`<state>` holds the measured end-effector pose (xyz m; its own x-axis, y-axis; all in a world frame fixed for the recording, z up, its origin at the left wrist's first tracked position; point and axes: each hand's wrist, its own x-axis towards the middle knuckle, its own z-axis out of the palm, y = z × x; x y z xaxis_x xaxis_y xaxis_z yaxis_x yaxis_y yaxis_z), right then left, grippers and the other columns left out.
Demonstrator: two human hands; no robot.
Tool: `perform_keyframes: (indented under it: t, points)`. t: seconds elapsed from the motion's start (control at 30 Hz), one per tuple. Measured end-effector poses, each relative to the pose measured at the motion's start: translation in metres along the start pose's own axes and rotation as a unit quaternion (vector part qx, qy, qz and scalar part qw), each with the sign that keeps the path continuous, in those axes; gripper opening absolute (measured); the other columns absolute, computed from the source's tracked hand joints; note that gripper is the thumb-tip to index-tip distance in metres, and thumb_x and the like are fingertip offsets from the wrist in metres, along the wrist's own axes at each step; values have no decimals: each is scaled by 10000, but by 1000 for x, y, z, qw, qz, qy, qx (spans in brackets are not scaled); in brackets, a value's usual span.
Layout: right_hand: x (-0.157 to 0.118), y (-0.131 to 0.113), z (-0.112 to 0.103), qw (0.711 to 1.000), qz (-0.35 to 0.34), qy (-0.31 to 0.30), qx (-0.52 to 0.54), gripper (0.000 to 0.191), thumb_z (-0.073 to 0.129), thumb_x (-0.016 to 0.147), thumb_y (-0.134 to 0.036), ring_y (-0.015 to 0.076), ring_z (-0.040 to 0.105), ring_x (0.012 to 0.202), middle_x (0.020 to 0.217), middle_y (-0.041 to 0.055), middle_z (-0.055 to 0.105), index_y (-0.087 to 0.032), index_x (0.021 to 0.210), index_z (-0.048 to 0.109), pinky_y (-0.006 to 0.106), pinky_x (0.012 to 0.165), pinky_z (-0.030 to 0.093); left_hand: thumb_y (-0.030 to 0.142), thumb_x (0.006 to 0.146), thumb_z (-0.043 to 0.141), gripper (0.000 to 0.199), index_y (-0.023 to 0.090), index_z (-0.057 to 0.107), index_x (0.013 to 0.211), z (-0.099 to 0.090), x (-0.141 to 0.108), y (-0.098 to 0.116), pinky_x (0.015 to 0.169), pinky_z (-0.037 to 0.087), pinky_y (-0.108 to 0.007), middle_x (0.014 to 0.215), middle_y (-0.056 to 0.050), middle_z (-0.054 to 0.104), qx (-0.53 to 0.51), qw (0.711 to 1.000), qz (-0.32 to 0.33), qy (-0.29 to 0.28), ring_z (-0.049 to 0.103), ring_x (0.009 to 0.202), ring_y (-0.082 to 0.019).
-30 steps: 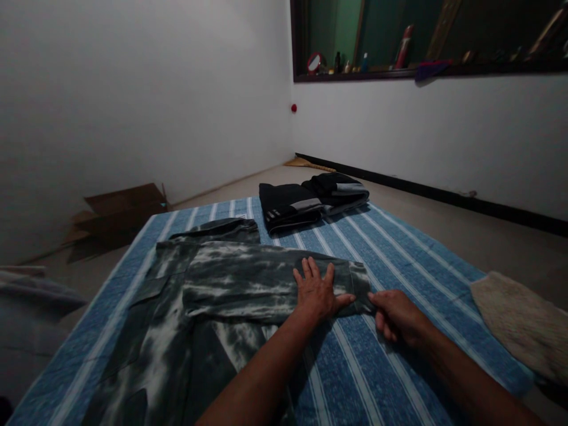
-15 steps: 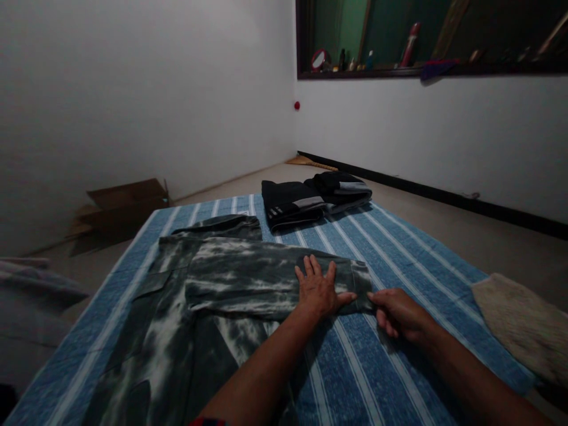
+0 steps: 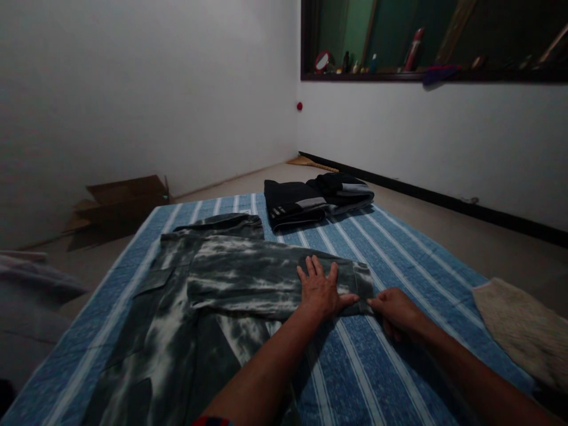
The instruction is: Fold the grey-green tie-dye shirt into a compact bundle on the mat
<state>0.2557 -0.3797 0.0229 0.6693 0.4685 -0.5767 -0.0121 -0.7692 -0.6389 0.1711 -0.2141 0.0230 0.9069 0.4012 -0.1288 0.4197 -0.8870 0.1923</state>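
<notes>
A dark green and white tie-dye jacket (image 3: 248, 269) lies spread on a blue striped cloth (image 3: 355, 349). One sleeve is laid across it toward the right. My left hand (image 3: 318, 291) rests flat on that sleeve near the cuff, fingers spread. Pinched between the fingers of my right hand (image 3: 394, 310) is the lower corner of the sleeve's cuff. The jacket's lower part runs out of view at the bottom, partly behind my left forearm.
Folded black garments with grey panels (image 3: 317, 198) lie at the far edge of the cloth. A beige fuzzy item (image 3: 523, 331) is at the right edge. An open cardboard box (image 3: 126, 201) stands on the floor at left, and pale fabric (image 3: 35, 296) hangs nearer.
Both hands keep their places on the sleeve. My right hand's fingers have curled in slightly at the cuff corner. The whole view has shifted a little.
</notes>
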Motion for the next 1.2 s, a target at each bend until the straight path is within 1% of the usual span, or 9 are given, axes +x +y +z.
perform_keyframes:
  t: [0.1,0.23,0.3,0.37,0.43,0.57,0.63,0.9,1.2]
  points:
    - [-4,3,0,980,-70,102,-155,318,513,883,-371,131,529,400,477,16,589,-208,610,491,220,402,270,831,721,364,957,255,290,1482,1,0,0,1072,59,-666,1563,-195,168,-8,1000,1,6,36,1419,-458]
    - [-7,17,1,895,-175,248,-326,191,547,866,-396,208,629,650,711,49,671,-211,856,591,261,514,311,843,705,375,978,250,299,1479,0,0,1,1073,57,-664,1561,-203,167,-9,1000,-2,5,41,1418,-461]
    - [-5,20,2,850,-260,286,-358,169,541,864,-342,215,632,718,791,52,674,-211,956,593,278,577,354,836,710,377,969,250,301,1478,-1,0,2,1075,60,-662,1561,-199,168,-8,1000,-6,2,44,1418,-459]
    - [1,13,0,805,-354,319,-353,134,524,867,-289,210,617,795,861,61,666,-201,933,600,292,675,384,830,716,374,960,250,303,1477,-2,0,2,1076,60,-660,1561,-196,173,-7,1000,-7,2,45,1419,-457]
    - [12,-4,-3,777,-401,358,-327,127,495,885,-256,202,594,822,870,64,653,-191,885,604,298,744,377,833,713,373,966,249,302,1478,-2,0,2,1076,60,-661,1560,-198,175,-6,1000,-6,3,45,1419,-458]
    - [38,-45,-5,759,-394,413,-313,152,451,898,-172,206,550,838,861,73,634,-177,872,601,303,762,337,845,700,377,983,251,301,1479,0,1,1,1074,61,-665,1560,-200,174,-4,1000,-6,1,43,1417,-463]
    - [48,-50,1,747,-396,411,-341,169,436,894,-142,215,526,837,841,78,618,-169,878,602,313,769,320,844,699,384,978,254,309,1475,2,1,0,1072,64,-667,1559,-198,180,-5,1000,-4,8,44,1417,-463]
    - [63,-6,25,738,-395,411,-362,189,429,894,-107,227,509,841,844,85,617,-136,965,601,329,792,328,866,670,400,1013,255,314,1473,8,1,-2,1072,51,-668,1556,-206,184,-19,999,4,27,37,1416,-466]
    - [66,-8,28,731,-385,418,-377,221,410,970,-235,205,544,815,824,61,634,-156,929,612,324,760,313,865,681,355,1033,216,297,1483,9,-2,-5,1081,45,-660,1557,-226,148,-39,999,9,19,14,1419,-452]
